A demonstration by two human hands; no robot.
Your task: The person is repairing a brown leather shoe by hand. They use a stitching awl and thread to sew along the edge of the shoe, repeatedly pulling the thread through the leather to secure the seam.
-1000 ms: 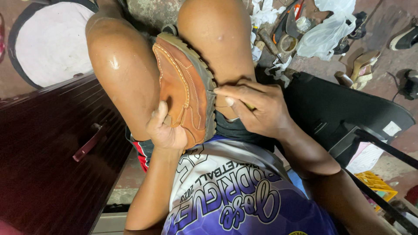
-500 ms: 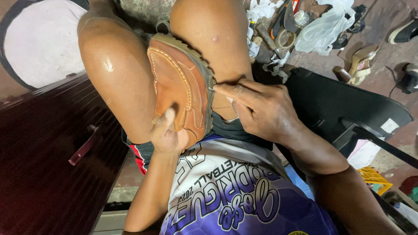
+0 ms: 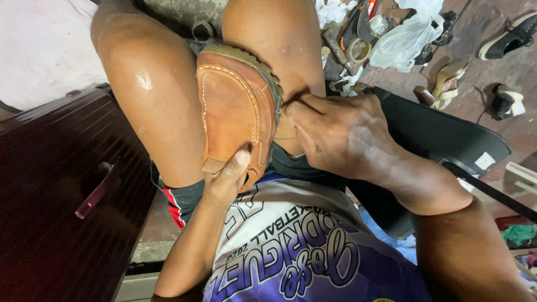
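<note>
At the centre of the frame a tan leather shoe, smooth on its upper with pale raised stitching along the seam and a ridged olive rubber sole, is wedged between two bare knees. The left hand cups its lower end from below, thumb pressed on the leather, its grip closed on the shoe. The right hand sits at the sole's edge just right of centre, fingertips pinched together on a thin thread. A dark ribbed suitcase fills the lower left; a crinkled clear plastic bag lies upper right on the floor; a black folding chair stands right.
</note>
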